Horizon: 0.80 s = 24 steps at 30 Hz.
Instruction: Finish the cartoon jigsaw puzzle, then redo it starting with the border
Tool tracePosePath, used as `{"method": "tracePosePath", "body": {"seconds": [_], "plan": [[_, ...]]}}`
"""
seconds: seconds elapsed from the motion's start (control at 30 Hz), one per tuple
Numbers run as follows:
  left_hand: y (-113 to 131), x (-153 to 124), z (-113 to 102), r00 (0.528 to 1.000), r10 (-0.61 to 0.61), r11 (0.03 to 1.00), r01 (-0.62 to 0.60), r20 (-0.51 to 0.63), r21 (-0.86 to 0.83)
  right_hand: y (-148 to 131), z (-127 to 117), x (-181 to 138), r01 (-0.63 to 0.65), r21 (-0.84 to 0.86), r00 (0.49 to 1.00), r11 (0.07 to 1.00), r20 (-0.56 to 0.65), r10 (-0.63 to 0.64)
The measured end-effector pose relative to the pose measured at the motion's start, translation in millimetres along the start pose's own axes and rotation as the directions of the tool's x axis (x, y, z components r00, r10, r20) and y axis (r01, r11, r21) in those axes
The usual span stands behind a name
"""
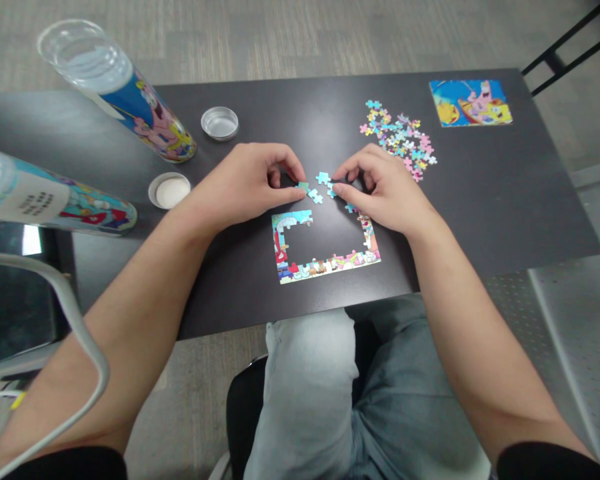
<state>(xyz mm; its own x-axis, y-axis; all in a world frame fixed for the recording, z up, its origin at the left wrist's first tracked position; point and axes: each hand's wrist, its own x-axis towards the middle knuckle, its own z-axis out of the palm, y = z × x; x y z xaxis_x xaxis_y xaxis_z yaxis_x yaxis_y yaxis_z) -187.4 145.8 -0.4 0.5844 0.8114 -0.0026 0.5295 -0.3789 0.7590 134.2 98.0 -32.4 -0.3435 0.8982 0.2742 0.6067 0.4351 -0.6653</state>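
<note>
A partly joined jigsaw frame lies on the dark table, with its left, bottom and right edges assembled. My left hand pinches a small teal puzzle piece just above the frame's top left corner. My right hand rests above the frame's right side, its fingertips touching a light blue piece. Two more blue pieces lie loose between the hands.
A pile of several loose pieces sits behind my right hand. A reference picture card lies at the far right. Two clear printed tubes lie at the left, with a metal lid and a white lid nearby.
</note>
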Motion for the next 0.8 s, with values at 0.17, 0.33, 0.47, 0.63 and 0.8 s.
{"method": "tracePosePath", "body": {"seconds": [0.17, 0.33, 0.47, 0.63, 0.8], "plan": [[9.3, -0.6, 1.9, 0.997, 0.063, 0.979, -0.055, 0.033, -0.195, -15.3, -0.1, -0.5, 0.022, 0.064, 1.0, 0.998, 0.015, -0.023], [20.1, -3.7, 2.2, 0.992, 0.067, 0.947, -0.031, 0.102, -0.321, -28.9, 3.4, 1.0, 0.052, 0.089, 0.997, 0.995, 0.05, -0.057], [17.2, -4.5, -3.1, 0.992, 0.042, 0.955, -0.004, 0.12, -0.297, -30.3, 3.4, 1.1, 0.028, 0.028, 0.993, 0.999, 0.115, -0.031], [8.8, -3.2, -10.7, 0.996, 0.02, 0.987, -0.005, 0.09, -0.163, -39.6, 1.4, 0.1, 0.013, -0.065, 0.982, 0.998, 0.187, -0.001], [12.3, -3.9, -9.2, 0.989, 0.027, 0.999, -0.02, 0.146, -0.05, -46.3, 2.6, -0.4, 0.001, -0.115, 0.978, 0.993, 0.205, 0.022]]}}
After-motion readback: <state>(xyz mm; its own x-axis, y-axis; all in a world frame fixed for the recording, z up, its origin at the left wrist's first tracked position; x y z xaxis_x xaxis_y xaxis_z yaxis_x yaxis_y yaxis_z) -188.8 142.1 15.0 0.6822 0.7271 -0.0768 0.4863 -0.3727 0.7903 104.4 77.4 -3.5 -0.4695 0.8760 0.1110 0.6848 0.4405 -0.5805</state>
